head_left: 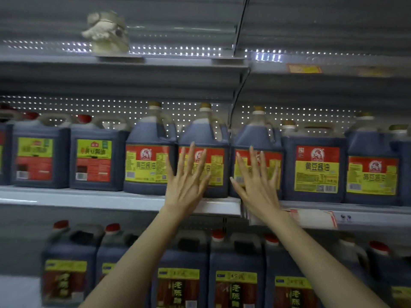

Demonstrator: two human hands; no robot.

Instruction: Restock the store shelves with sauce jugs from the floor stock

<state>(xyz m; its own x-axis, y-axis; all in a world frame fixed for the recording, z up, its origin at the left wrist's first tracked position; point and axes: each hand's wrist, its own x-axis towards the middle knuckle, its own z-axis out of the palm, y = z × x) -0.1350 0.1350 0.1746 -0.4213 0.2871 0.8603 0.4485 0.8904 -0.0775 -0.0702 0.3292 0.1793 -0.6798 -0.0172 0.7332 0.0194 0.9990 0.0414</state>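
Note:
Dark sauce jugs with red and yellow labels stand in a row on the middle shelf (111,200). My left hand (189,176) lies flat with straight, spread fingers against the front of one gold-capped jug (203,134). My right hand (258,181) is likewise flat and spread against the neighbouring jug (255,136) to its right. Neither hand grips anything. Both jugs stand upright at the shelf's front edge, close together.
More jugs flank them: red-capped ones with green labels (93,156) to the left, gold-capped ones (315,167) to the right. The lower shelf holds red-capped jugs (235,274). A pale bag-like object (106,32) sits on the top shelf. A price tag (311,215) hangs on the shelf edge.

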